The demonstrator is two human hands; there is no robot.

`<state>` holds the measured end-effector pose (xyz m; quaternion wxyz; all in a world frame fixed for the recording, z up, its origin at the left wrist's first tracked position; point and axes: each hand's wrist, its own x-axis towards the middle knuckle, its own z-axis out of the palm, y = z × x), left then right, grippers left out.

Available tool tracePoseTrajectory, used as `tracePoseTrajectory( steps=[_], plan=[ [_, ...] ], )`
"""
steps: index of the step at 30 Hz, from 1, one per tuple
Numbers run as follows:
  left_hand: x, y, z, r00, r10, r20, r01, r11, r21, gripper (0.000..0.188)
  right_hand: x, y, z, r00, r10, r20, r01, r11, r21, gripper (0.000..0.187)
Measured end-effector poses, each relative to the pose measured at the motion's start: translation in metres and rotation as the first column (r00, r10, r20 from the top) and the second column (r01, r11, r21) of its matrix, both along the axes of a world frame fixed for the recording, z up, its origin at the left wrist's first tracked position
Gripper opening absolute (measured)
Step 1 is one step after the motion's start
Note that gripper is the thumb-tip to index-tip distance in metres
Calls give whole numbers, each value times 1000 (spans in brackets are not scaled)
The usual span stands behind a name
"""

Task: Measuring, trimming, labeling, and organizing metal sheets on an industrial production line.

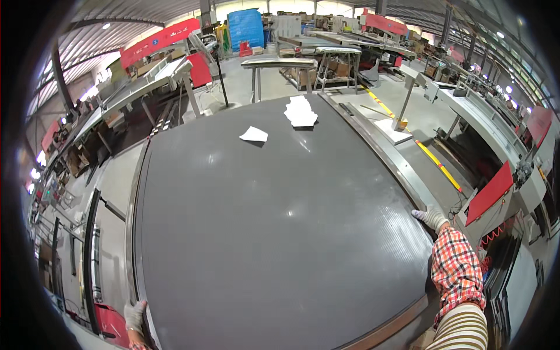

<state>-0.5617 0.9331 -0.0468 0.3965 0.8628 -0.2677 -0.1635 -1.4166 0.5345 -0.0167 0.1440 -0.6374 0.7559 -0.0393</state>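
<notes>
"Between long silver metal rails (401,167) on a busy workshop floor, we found the large, flat, dark grey sheet with a finely ribbed sheen (274,233). How far along did we judge the work to be?"

"Partway, by our reckoning. We saw the sheet lying flat, its sides close to the rails, so the laying-out looked done. Near its far end we counted a ragged white paper pile (300,111) and, apart from it, a single angular white paper scrap (253,135). Both lay loose on top, and we took dealing with them as work left over."

"And what of the grip?"

"At the near left corner we saw the pale-gloved left hand (135,315), thumb raised at the edge, fingers half curled. Across from it, the pale-gloved right hand (431,218) touched the right edge, partly open, its fingertips reaching over the surface. Whether either clasped the sheet or merely rested there, we could not tell; the undersides were hidden from us."
</notes>
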Motion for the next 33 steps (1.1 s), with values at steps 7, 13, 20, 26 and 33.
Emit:
tracePoseTrajectory(
  steps=[7, 13, 20, 26, 33],
  plan=[
    [30, 19, -53, 998, 59, -16, -59, 998, -4, 65, 17, -3, -2, 994, 40, 99, -40, 999, -8, 83],
    [-2, 41, -53, 940, 30, 341, -25, 1000, -19, 52, -37, 39, -27, 949, -51, 312, 172, 911, -374, 49],
    [-82, 115, -51, 766, 641, -47, -619, 716, -324, 47, -151, 141, -93, 836, -412, 362, 442, 897, -1, 58],
    [-55, 141, -70, 665, 646, -375, -745, 536, -398, 55, -103, 181, -67, 198, -305, 931, 728, 682, 69, 73],
    [-26, 130, -94, 739, 564, -368, -672, 583, -457, 59, -143, 138, -108, 493, -209, 845, 679, 699, -223, 50]
  ],
)
